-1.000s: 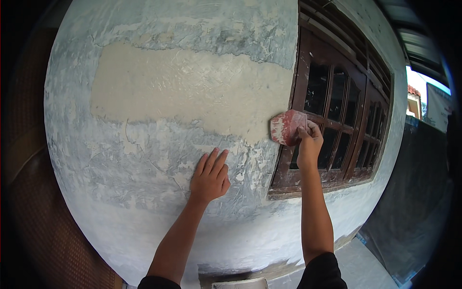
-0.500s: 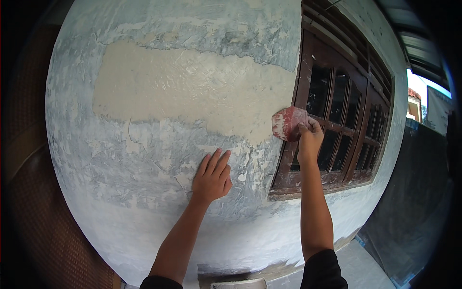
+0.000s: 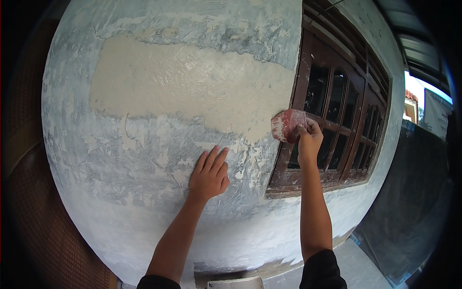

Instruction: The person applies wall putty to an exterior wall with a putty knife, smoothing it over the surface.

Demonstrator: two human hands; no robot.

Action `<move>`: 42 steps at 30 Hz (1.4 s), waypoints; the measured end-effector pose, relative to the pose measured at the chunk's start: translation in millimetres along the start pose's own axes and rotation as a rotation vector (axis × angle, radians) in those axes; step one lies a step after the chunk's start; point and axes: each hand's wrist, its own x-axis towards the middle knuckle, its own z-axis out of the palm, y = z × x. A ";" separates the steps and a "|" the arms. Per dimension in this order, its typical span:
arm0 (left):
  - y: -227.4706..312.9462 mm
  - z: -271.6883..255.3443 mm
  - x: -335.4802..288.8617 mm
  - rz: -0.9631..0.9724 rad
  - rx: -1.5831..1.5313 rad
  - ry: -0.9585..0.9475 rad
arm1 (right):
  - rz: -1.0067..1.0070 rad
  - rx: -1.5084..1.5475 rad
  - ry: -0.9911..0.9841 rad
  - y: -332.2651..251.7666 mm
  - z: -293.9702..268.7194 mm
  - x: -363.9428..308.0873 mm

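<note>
Apparently light in the grip: a flat, many-sided red scraper [image 3: 285,126] smeared with whitish filler, probably thin plastic, stiff enough to press with yet likely to give a little at its edge. Wet smears, if any, would make the face slippery; it looks hard to break. Best hold, I judge, is the cleaner side at three o'clock, away from the coated edge at nine.

That is where the bare right hand [image 3: 310,142] has it, thumb on the near face, pinching against fingers tucked behind. The scraper sits at two o'clock from the bare left hand [image 3: 208,179], overlapping the dark brown wooden window with glass panes [image 3: 344,127]. Left fingers lightly spread, seemingly resting on the rough grey-white plastered wall [image 3: 144,159], below the smooth beige filler patch [image 3: 187,86] at twelve o'clock.

Hard to make out: the scraper's far face, the right fingers behind it, whether its edge touches wall or frame. At six o'clock, a pale, rounded-edged object [image 3: 238,283] is cut off; kind unclear.
</note>
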 end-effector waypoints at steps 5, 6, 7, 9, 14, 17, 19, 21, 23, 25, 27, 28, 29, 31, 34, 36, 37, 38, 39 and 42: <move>-1.3 2.2 -3.3 0.001 -0.003 0.000 | 0.168 0.155 0.132 -6.5 -0.1 -4.5; 0.3 1.5 -4.4 0.000 -0.010 -0.007 | 0.159 0.147 0.080 -9.9 4.9 -11.2; 1.8 1.1 -4.2 0.001 -0.015 -0.010 | 0.147 0.139 0.084 -5.6 10.9 -10.4; 0.0 0.8 -2.2 -0.002 -0.001 -0.008 | 0.145 0.119 0.153 -1.5 3.7 -7.3; 0.8 1.3 -1.2 -0.016 0.008 -0.017 | 0.121 0.140 0.131 -5.1 9.4 -15.8; 4.6 -0.4 -1.7 -0.015 0.006 -0.017 | 0.114 0.079 0.214 -2.3 5.7 -17.8; 0.9 0.1 -0.3 -0.017 0.020 -0.002 | 0.135 0.171 0.342 -10.6 1.6 -18.4; 3.6 0.8 -2.8 0.000 -0.008 -0.006 | 0.143 0.128 0.312 -7.6 -7.9 -32.3; 1.2 2.2 -3.5 -0.004 -0.017 -0.016 | 0.162 0.087 0.265 3.3 -16.3 -46.6; -0.1 1.0 -3.3 0.003 -0.035 -0.020 | 0.215 0.060 0.216 1.0 -22.2 -68.3; 1.4 -1.8 -2.0 -0.012 -0.042 -0.029 | 0.240 0.016 0.198 1.6 -29.0 -91.6; 3.6 -2.8 -3.4 -0.024 -0.037 -0.029 | 0.266 0.023 0.188 3.5 -32.0 -103.6; 6.9 -2.7 -8.2 -0.052 -0.079 -0.035 | 0.295 0.029 0.177 4.6 -36.6 -114.4; 18.7 -5.1 -23.3 -0.062 -0.142 -0.077 | 0.344 0.001 0.144 7.4 -50.3 -136.2; 45.8 -11.4 -60.4 -0.042 -0.262 -0.189 | 0.423 -0.005 0.101 5.4 -62.4 -167.4; 66.3 -17.5 -89.5 -0.024 -0.311 -0.240 | 0.509 0.006 0.074 -2.6 -68.1 -189.4; 77.8 -20.8 -101.6 -0.031 -0.355 -0.287 | 0.539 -0.005 0.075 0.4 -74.9 -202.9; 89.1 -25.3 -115.7 -0.041 -0.399 -0.334 | 0.563 -0.039 0.051 3.8 -83.3 -220.1; 99.4 -28.0 -131.1 -0.059 -0.433 -0.362 | 0.584 -0.071 0.027 8.8 -91.1 -235.5; 126.4 -39.5 -181.2 -0.103 -0.496 -0.538 | 0.761 -0.101 -0.027 19.7 -110.4 -290.6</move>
